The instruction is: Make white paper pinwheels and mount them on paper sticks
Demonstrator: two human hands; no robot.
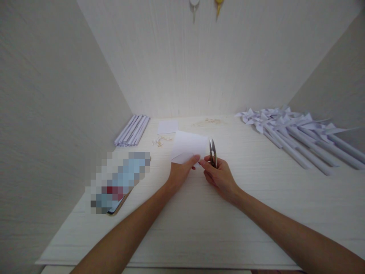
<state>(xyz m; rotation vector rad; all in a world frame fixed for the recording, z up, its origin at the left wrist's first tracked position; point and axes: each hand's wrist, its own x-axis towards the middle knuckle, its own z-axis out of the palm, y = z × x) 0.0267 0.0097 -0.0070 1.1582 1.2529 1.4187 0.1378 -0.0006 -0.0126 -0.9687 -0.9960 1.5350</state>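
A white sheet of paper (pixel 189 144) is raised off the table in my left hand (pixel 179 173), the thumb pressing on its lower right part. Cuts or creases show along the sheet's lower edge. My right hand (pixel 221 179) is closed around small spring snips (pixel 213 154), whose blades point away from me and stand apart. The thumb and forefinger of that hand pinch together at the paper's lower right corner, close to my left thumb. Whether a small piece sits between those fingertips I cannot make out.
Rolled paper tubes (pixel 132 131) lie stacked at the back left, near a square paper (pixel 168 126) and small pale bits (pixel 162 140). Paper pinwheels on tubes (pixel 299 137) are piled at right. A pixelated flat object (pixel 122 182) lies at left. Walls enclose the table.
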